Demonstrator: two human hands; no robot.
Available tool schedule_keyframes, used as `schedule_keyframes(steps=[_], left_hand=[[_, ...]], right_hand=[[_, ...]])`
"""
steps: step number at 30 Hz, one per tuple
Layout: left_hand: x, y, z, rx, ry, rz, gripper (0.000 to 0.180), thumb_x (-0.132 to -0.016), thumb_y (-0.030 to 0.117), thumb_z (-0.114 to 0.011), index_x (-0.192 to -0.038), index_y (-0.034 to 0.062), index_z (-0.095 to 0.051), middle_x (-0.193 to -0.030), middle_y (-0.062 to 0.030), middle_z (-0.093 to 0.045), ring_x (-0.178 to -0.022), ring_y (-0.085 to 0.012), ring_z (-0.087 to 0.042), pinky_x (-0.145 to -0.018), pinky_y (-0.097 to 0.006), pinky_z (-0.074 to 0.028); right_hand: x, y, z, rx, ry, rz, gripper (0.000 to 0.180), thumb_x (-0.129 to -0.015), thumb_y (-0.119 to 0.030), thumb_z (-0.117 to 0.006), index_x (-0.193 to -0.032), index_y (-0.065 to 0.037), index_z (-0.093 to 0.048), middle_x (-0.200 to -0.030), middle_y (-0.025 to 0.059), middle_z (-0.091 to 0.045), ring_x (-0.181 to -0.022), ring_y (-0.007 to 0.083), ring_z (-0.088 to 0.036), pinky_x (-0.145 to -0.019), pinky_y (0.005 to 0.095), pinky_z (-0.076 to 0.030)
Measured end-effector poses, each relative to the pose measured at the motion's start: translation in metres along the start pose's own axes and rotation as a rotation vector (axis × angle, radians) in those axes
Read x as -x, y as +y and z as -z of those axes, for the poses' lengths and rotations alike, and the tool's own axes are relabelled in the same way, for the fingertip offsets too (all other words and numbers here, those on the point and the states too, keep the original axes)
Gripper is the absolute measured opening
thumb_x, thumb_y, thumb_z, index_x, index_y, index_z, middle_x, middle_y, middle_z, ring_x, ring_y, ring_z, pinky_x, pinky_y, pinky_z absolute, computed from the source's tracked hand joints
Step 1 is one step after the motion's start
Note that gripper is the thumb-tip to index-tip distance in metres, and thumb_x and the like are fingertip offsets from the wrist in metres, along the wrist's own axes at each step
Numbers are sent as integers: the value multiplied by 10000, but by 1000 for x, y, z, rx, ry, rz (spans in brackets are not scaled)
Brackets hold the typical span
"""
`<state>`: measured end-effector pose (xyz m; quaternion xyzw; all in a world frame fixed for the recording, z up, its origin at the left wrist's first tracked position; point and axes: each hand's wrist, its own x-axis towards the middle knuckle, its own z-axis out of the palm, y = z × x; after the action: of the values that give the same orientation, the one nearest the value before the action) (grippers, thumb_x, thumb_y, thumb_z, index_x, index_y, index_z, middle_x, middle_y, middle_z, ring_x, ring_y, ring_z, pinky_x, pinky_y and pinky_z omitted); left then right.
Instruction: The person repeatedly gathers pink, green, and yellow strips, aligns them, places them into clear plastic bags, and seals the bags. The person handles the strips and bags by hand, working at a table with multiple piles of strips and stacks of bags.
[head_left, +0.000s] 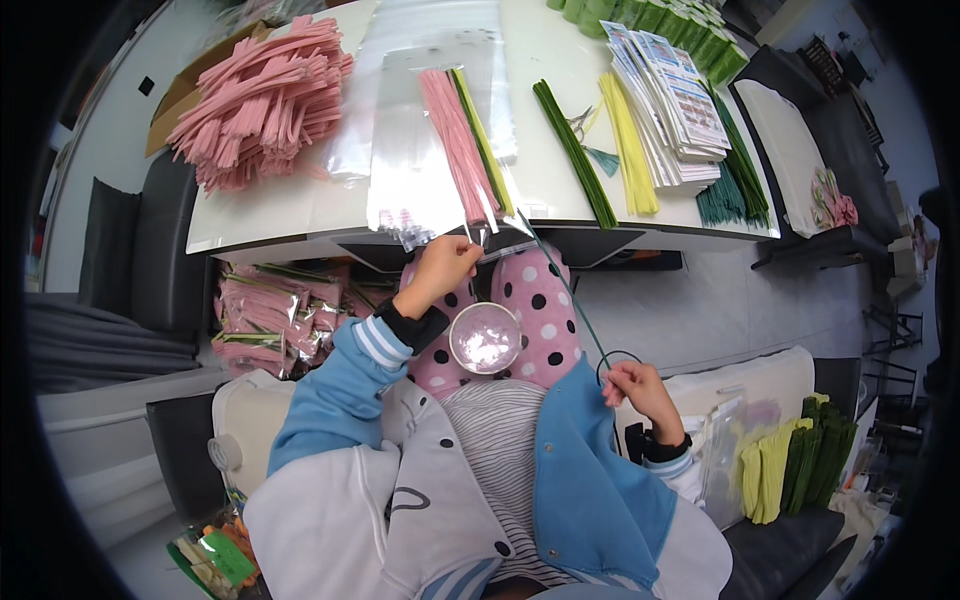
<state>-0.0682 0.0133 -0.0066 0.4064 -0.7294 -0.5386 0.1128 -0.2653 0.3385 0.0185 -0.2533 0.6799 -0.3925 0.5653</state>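
At the table's near edge, my left hand is closed in a pinch by the mouth of a clear plastic bag; what lies between its fingertips is too small to make out. A bundle of pink fuzzy craft stems, with green and yellow ones along its right side, rests on the bag. My right hand, low at the right, is closed on a long thin green stem, which slants up left to the table edge. On my lap sits a round tub with shiny clear contents.
A large pile of pink stems covers the table's left. Green stems, scissors, yellow stems and stacked printed sheets lie right. Packed pink bundles are below the table; more yellow stems stand beside me.
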Motion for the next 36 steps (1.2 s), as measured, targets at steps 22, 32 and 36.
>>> schedule_keyframes(steps=[22, 32, 36], left_hand=[[1, -12, 11, 263, -32, 19, 180, -865, 165, -595, -794, 12, -658, -630, -11, -607, -493, -62, -480, -450, -200, -368], [16, -21, 29, 750, -64, 171, 181, -879, 199, -605, -872, 24, -652, -745, 5, -612, -602, -41, -504, -468, -173, -361], [17, -26, 35, 955, -106, 344, 193, -896, 205, -577, -900, 20, -632, -789, 1, -606, -631, -52, -504, -469, -178, -366]], right_hand=[[-190, -126, -83, -110, 160, 193, 204, -874, -166, -612, -828, 32, -632, -654, 74, -636, -555, 113, -606, -473, 196, -457], [-183, -138, -133, 797, 127, 979, 140, -776, -140, -662, -890, -70, -618, -805, 96, -625, -679, 280, -613, -581, 353, -478], [-190, -143, -139, 949, 109, 1065, 112, -790, -135, -638, -864, -68, -585, -813, 94, -592, -693, 298, -607, -569, 376, -474]])
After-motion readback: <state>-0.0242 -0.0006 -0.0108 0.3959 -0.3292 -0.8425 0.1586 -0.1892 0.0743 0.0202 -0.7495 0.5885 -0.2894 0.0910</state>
